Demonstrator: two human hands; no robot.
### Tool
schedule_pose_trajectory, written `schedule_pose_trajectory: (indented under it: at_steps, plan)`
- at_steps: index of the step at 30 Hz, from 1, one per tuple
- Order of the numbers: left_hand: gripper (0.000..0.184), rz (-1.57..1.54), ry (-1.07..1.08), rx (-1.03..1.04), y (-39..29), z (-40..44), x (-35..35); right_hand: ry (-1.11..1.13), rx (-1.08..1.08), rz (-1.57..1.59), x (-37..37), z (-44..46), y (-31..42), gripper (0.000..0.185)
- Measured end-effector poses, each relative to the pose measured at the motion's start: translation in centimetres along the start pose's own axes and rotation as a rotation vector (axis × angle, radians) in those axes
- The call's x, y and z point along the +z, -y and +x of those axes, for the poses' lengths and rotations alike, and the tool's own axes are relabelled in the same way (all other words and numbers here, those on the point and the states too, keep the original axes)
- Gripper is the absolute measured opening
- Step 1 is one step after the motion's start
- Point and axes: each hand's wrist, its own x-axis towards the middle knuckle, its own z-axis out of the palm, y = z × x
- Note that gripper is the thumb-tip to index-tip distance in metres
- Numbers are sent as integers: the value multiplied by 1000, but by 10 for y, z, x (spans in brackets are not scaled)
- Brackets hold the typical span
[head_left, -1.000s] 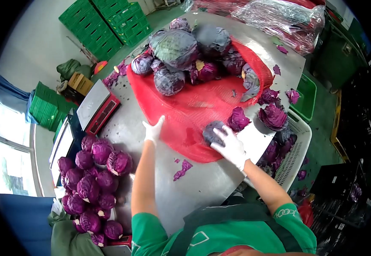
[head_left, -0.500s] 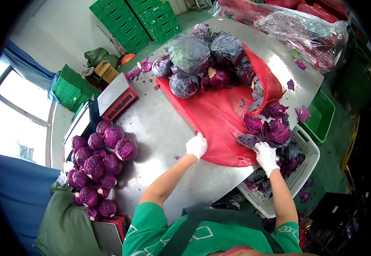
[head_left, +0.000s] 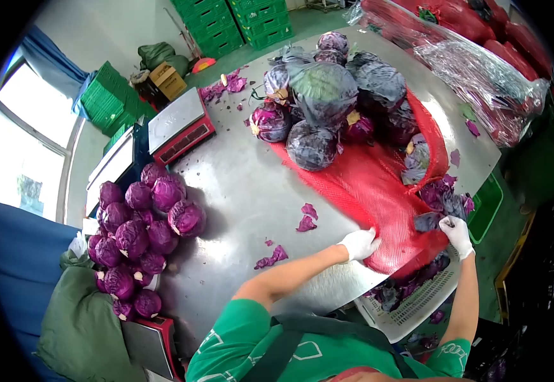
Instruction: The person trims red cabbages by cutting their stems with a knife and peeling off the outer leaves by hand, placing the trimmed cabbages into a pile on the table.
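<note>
Hands at red mesh bag, sleeve print illegible

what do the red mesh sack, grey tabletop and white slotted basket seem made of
Red mesh sack: probably woven plastic, slightly glossy, with a fine netted texture. Grey flat tabletop: likely bare metal, smooth, showing blurred bright reflections. White slotted basket: apparently moulded plastic, its wall evenly perforated.

White basket partly hidden under near right edge of tabletop and red mesh bag. Beyond far left edge, green crate stacks cut off above. Scale panel markings too small to read.
</note>
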Motion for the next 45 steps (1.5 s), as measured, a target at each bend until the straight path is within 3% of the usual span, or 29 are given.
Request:
schedule_pose_trajectory:
  at_steps: [2, 4, 6, 7, 8, 10, 12, 14, 16, 20, 23, 24, 28, 30, 32, 33, 34, 36, 38, 39, 40, 42, 43, 45]
  plan:
    - [54, 219, 199, 176, 3, -33, -50, -27, 124, 340, -4, -2, 1, 11]
    - [57, -14, 108, 151, 12, -54, -115, -181, 105, 353, -6, 0, 19, 12]
    - [40, -224, -336, 13, 38, -68, -169, -173, 66, 464, -7, 14, 73, 16]
    - [32, -49, -677, 216, 69, -63, -187, -176, 38, 430, -1, 25, 114, 19]
    - [28, -110, -744, -55, 70, -63, -221, -133, 54, 402, 3, 35, 159, 22]
    - [24, -306, -1001, 0, 131, -26, -251, -14, -90, 511, 27, 64, 217, 29]
    - [22, -556, -960, -37, 156, 1, -280, 103, -55, 618, 55, 98, 253, 32]
    - [23, -394, -993, -1, 176, 31, -283, 110, -127, 730, 87, 130, 275, 38]
    - [25, -665, -806, 62, 162, 53, -285, 64, -84, 836, 107, 156, 293, 42]
    - [32, -456, -991, 54, 114, 80, -300, -142, -87, 782, 112, 211, 316, 45]
    - [18, -435, -1271, -30, 127, 113, -291, -315, -112, 717, 103, 212, 334, 34]
    - [18, -313, -1399, -25, 140, 116, -297, -294, -153, 793, 104, 206, 329, 28]
    - [49, -363, -1476, -113, 162, 101, -371, -71, -150, 787, 114, 158, 328, 25]
    - [97, -518, -1143, -151, 186, 116, -415, 3, -122, 807, 122, 141, 332, 25]
    - [115, -744, -822, -76, 191, 130, -436, 56, -123, 784, 126, 130, 341, 25]
    - [123, -699, -677, -124, 196, 141, -445, 70, -124, 776, 128, 128, 344, 24]
    - [123, -714, -682, -112, 193, 142, -447, 97, -120, 790, 129, 127, 347, 25]
    - [121, -530, -492, -99, 187, 141, -447, 135, -120, 780, 130, 128, 350, 25]
    - [111, -723, -215, -48, 193, 141, -456, 149, -113, 763, 133, 132, 352, 26]
    - [99, -723, -404, -89, 180, 127, -446, 156, -113, 757, 135, 134, 354, 25]
    - [89, -810, -352, -57, 196, 143, -447, 162, -114, 756, 138, 134, 356, 25]
    - [84, -891, -442, -153, 215, 156, -441, 164, -112, 773, 145, 135, 360, 25]
    - [105, -973, -269, -57, 225, 160, -444, 183, -124, 780, 149, 136, 361, 25]
    - [102, -1063, -208, -8, 233, 165, -442, 192, -118, 767, 155, 137, 368, 25]
